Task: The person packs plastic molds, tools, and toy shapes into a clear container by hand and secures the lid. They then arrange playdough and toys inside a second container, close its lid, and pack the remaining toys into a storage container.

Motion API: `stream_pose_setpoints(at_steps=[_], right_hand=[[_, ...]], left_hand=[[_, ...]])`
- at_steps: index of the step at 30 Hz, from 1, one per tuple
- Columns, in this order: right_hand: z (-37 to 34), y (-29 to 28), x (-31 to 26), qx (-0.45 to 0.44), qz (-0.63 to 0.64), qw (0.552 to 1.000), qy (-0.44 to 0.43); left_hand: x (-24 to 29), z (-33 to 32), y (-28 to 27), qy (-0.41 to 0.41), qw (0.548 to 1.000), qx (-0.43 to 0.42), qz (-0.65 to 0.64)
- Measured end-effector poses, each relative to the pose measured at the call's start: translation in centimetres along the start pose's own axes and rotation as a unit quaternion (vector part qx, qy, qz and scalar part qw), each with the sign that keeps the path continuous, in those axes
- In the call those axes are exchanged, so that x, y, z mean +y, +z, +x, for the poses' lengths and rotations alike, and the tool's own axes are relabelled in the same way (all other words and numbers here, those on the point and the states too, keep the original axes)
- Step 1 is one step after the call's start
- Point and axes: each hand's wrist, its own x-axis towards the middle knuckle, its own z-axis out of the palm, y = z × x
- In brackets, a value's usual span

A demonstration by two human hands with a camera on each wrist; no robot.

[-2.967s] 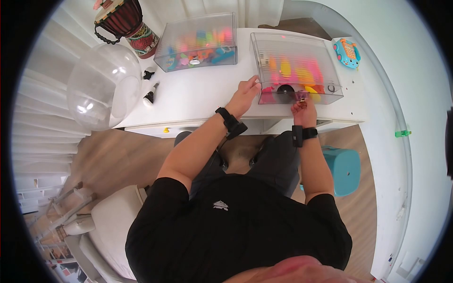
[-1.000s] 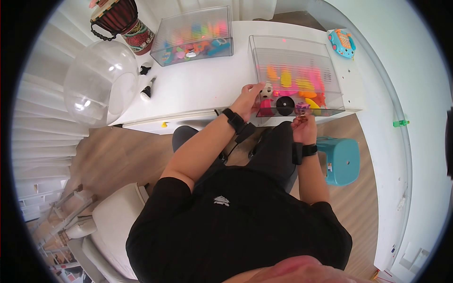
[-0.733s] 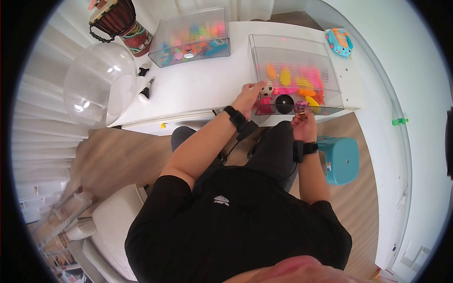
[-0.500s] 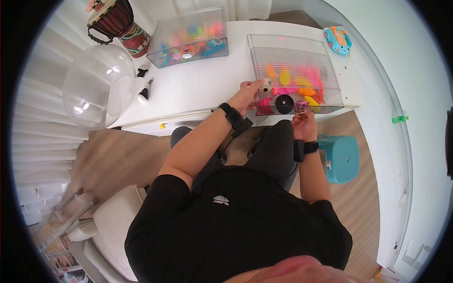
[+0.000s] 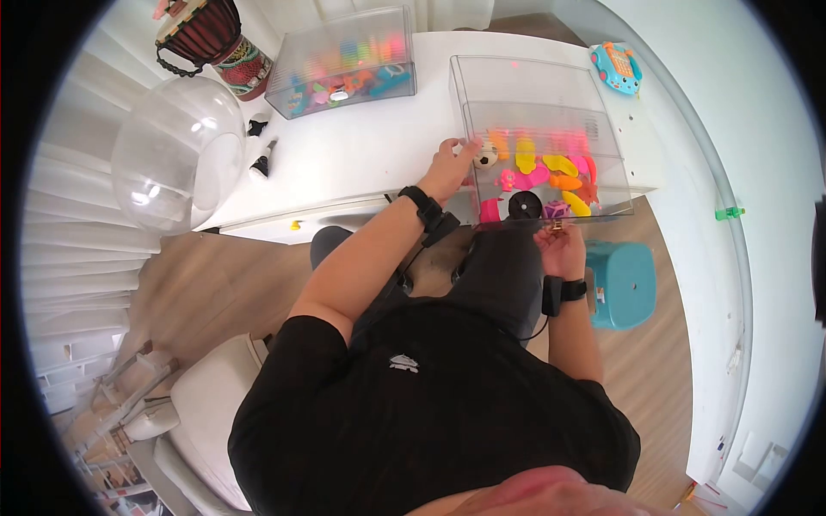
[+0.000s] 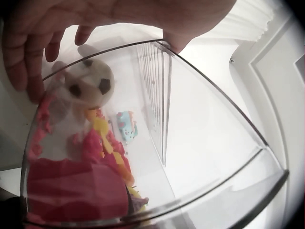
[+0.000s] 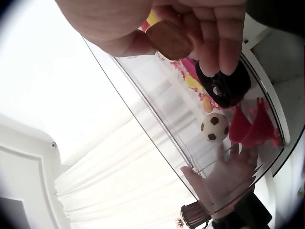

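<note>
A clear plastic box (image 5: 525, 82) stands at the front of the white table, its see-through drawer (image 5: 615, 193) pulled out past the table edge. My right hand (image 5: 564, 251) pinches the drawer's small brownish knob (image 7: 170, 40) at the front. On the box's left side, my left hand (image 5: 447, 168) touches the wall, fingers loosely spread and fingertips at the rim in the left wrist view. Inside lie a toy soccer ball (image 5: 486, 155), a black disc (image 5: 525, 205), a purple block (image 5: 557, 209), pink pieces (image 7: 252, 126) and yellow pieces (image 5: 561, 165).
A second clear box (image 5: 344, 64) of colourful toys stands at the back left, near a drum (image 5: 237, 60) and a clear globe (image 5: 176, 155). A toy phone (image 5: 616, 69) sits at the back right. Below the table edge stands a teal stool (image 5: 626, 288).
The right hand has drawn the drawer towards my body, bringing its toys forward from under the box top. The left hand has shifted slightly while staying at the left side.
</note>
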Motion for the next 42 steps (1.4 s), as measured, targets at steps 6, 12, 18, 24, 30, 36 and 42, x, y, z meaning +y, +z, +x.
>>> stream_pose_setpoints(at_steps=[6, 12, 18, 24, 30, 36, 42], right_hand=[[-1.6, -0.7, 0.2, -0.010, 0.002, 1.000, 0.005], [-4.0, -0.2, 0.6, -0.002, 0.009, 1.000, -0.005], [-5.9, -0.6, 1.6, 0.002, 0.001, 0.999, -0.035], [-7.5, -0.2, 1.9, 0.028, -0.020, 0.997, -0.072], [-8.2, -2.2, 2.5, 0.111, -0.129, 0.968, -0.184], [-6.3, -5.2, -2.9, 0.395, -0.007, 0.898, -0.192], [-6.5, -9.7, -5.1, 0.202, 0.002, 0.966, -0.162]], left_hand=[[0.7, -1.0, -0.1, -0.014, 0.999, -0.001, -0.033], [-4.8, -3.1, 0.9, 0.119, 0.991, -0.047, 0.027], [-6.2, -5.4, 1.6, 0.105, 0.994, -0.012, 0.008], [-7.0, -6.4, 1.9, 0.144, 0.988, -0.046, -0.022], [-5.7, -8.8, 1.9, 0.142, 0.981, -0.096, -0.089], [-4.5, -11.2, 1.5, 0.086, 0.985, -0.108, -0.099], [-6.8, -11.5, 2.2, 0.163, 0.977, -0.124, -0.050]])
